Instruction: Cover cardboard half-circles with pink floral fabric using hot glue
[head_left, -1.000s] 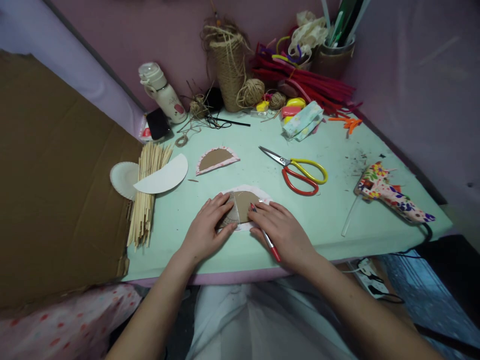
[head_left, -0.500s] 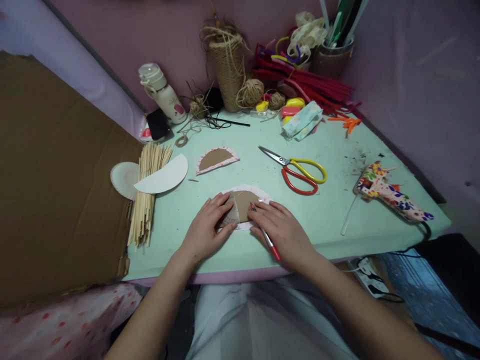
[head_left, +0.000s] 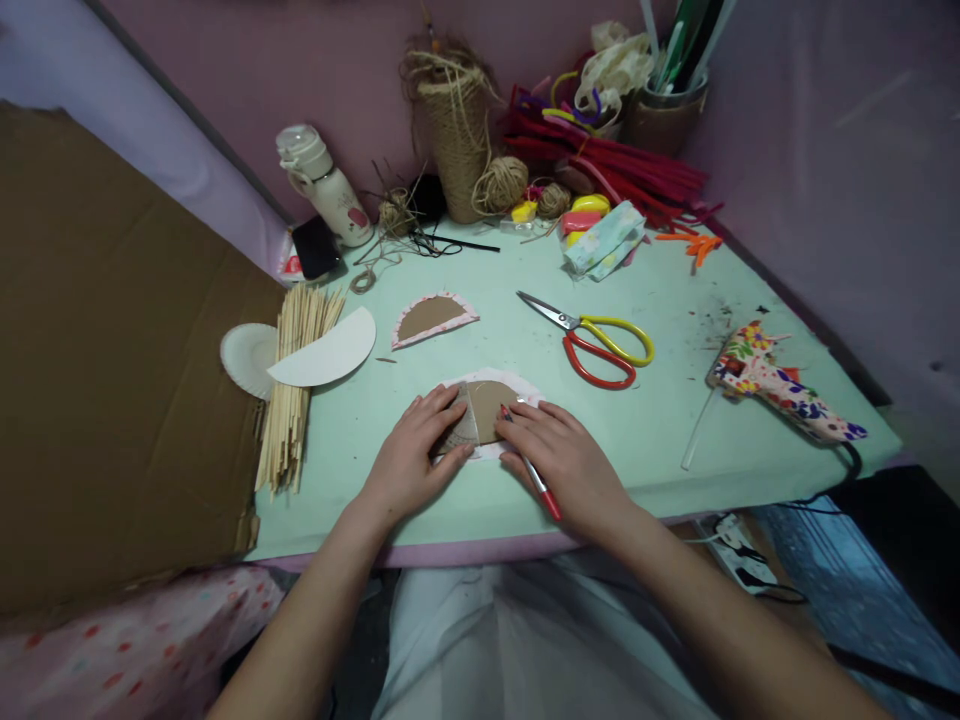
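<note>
My left hand (head_left: pixel 420 450) lies flat, fingers stretched, on a clear protractor (head_left: pixel 466 425) over a brown cardboard half-circle (head_left: pixel 491 405). White fabric (head_left: pixel 517 381) shows around the cardboard's curved edge and below it. My right hand (head_left: pixel 562 460) rests at the piece's right end, with a red pen (head_left: pixel 541 487) held between thumb and fingers, its tip pointing away from me. Behind them lies a second cardboard half-circle (head_left: pixel 431 318) edged in pink-patterned fabric. Scissors (head_left: pixel 574 325) with one yellow and one red handle lie slightly open beyond my right hand.
Bamboo sticks (head_left: pixel 289 440) lie at the left under a white paper half-circle (head_left: pixel 330 355), beside a large cardboard sheet (head_left: pixel 127 370). A floral glue gun (head_left: pixel 787 395) lies at the right. Along the back stand a bottle (head_left: pixel 330 195), twine (head_left: pixel 454 140) and red pipe cleaners (head_left: pixel 600 160).
</note>
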